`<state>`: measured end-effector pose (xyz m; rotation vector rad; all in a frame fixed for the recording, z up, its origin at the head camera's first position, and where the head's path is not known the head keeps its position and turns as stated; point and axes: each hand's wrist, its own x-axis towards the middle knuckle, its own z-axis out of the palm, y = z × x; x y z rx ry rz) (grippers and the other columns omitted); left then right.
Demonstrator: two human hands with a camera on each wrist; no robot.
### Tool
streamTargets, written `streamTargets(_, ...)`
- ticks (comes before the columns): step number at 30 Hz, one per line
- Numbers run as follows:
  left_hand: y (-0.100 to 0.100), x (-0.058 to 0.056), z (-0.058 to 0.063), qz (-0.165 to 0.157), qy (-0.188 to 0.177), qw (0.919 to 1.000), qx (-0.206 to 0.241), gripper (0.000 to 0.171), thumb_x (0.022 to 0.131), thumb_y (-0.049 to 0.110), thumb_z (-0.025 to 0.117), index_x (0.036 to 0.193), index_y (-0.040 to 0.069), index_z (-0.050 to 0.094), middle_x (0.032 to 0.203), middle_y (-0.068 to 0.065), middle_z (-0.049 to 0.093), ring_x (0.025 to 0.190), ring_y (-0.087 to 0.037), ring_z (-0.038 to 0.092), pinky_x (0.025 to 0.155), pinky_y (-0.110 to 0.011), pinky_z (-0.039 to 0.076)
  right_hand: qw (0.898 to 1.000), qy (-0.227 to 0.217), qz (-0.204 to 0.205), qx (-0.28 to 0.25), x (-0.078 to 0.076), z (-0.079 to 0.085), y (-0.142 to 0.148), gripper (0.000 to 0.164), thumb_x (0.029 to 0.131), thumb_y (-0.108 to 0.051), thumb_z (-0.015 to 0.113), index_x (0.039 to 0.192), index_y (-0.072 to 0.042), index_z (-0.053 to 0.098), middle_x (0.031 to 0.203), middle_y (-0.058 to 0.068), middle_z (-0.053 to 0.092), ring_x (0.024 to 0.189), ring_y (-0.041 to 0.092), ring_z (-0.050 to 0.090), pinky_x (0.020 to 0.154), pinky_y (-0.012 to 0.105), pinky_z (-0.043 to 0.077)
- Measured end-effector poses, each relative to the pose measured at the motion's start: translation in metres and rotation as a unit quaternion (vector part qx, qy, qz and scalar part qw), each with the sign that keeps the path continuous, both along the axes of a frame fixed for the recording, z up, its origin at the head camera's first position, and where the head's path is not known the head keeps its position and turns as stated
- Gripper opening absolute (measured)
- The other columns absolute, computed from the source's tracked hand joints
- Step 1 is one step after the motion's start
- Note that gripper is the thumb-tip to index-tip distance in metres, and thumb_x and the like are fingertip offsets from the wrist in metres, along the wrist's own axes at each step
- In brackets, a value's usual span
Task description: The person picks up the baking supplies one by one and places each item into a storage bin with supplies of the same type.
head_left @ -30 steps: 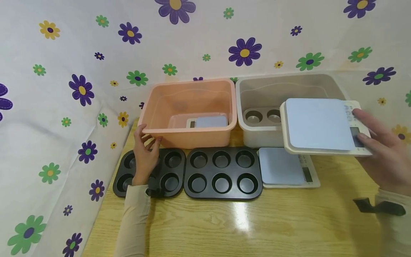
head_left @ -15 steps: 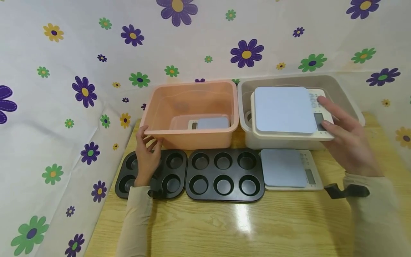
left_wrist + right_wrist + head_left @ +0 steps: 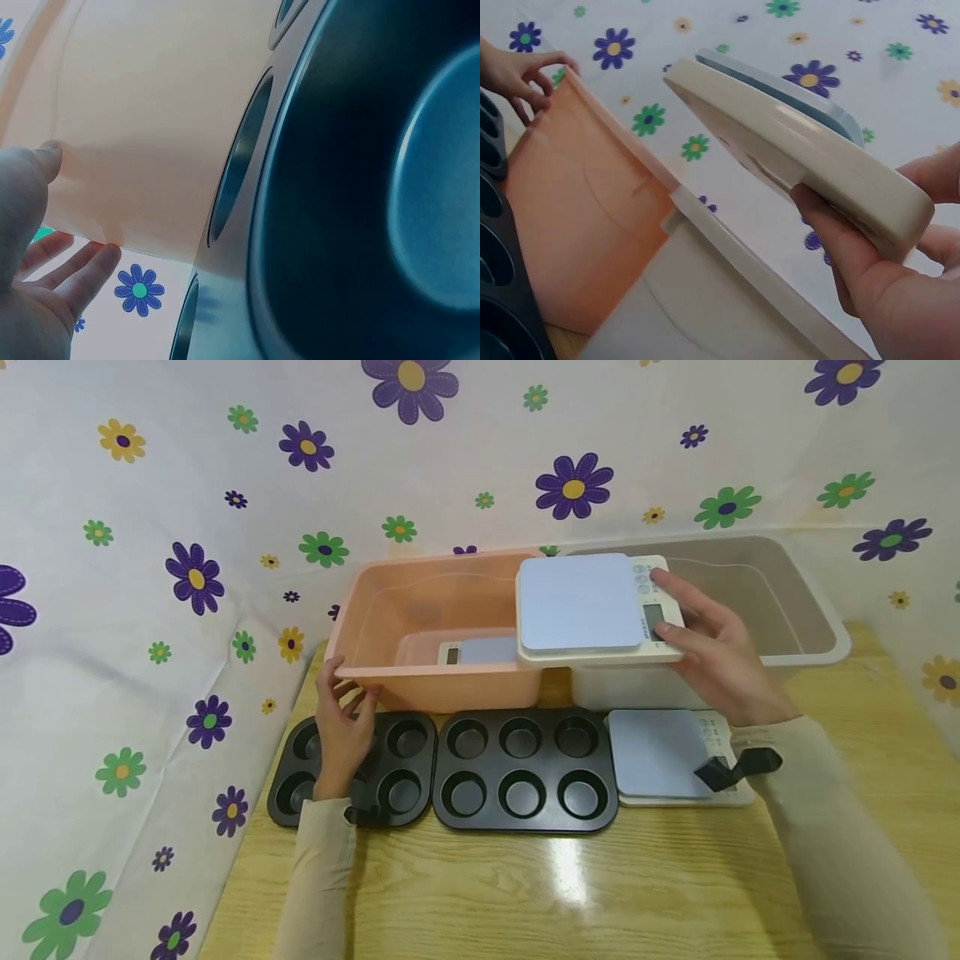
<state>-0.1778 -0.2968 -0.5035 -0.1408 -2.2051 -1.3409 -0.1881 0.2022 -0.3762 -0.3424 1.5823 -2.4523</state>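
- Head view: the white scale (image 3: 581, 602) is held up in the air by the right hand (image 3: 716, 652). It is gripped at the end with the buttons and the little screen.
- The right hand is closed just enough to fit the scale; in the right wrist view, fingers are seen above it and one is pressed under it.
- From the head camera, the right side of the pink tub (image 3: 450, 692) and the left side of the grey tub (image 3: 637, 689) are partly hidden by the white scale. In the right wrist view, it is seen tilted and apart from the tub rims.
- The near left corner of the pink tub is held by the left hand (image 3: 345, 727), with the fingers bent a little and the thumb put on the wall.
- A second scale (image 3: 487, 650) is seen inside the pink tub.
- The grey tub is set just beside the pink one.
- Two black trays with round cups, the left tray (image 3: 405, 767) and the right tray (image 3: 495, 766), are laid in front of the tubs on the worktop (image 3: 487, 893). The left tray is partly covered by the left arm.
- A third scale (image 3: 656, 756) is laid flat beside the right tray.
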Motion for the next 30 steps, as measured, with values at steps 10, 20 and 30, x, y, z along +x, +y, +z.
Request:
streamTargets(10,0.004,-0.004,0.0,-0.004,-0.004,0.9999,0.013,0.073,0.098,0.002,0.079,0.159,0.01,0.041,0.145,-0.027,0.054,0.125,-0.046,0.067,0.102,-0.069,0.06,0.999,-0.044,-0.003,0.02,-0.021,0.008,-0.042,0.071,0.111,0.003,0.053,0.174,-0.021,0.033,0.185,0.006,0.004,0.157,0.03,0.031,0.101,0.018,0.061)
streamTargets(20,0.002,0.0,0.0,0.001,-0.006,1.0,0.003,0.068,0.102,0.01,0.078,0.16,0.013,0.041,0.146,-0.025,0.055,0.126,-0.041,0.068,0.104,-0.065,0.06,0.998,-0.057,0.011,0.038,-0.039,0.011,-0.078,0.07,0.111,0.007,0.046,0.175,-0.018,0.029,0.184,0.011,0.011,0.162,0.034,0.033,0.099,0.016,0.061)
streamTargets(30,0.001,0.002,0.001,-0.008,-0.005,1.0,-0.001,0.069,0.103,0.008,0.076,0.161,0.012,0.038,0.149,-0.027,0.053,0.127,-0.044,0.067,0.104,-0.069,0.058,0.995,-0.082,0.014,0.059,-0.061,0.013,-0.12,0.074,0.11,0.009,0.044,0.176,-0.017,0.023,0.181,0.018,0.019,0.163,0.036,0.037,0.128,0.045,0.043)
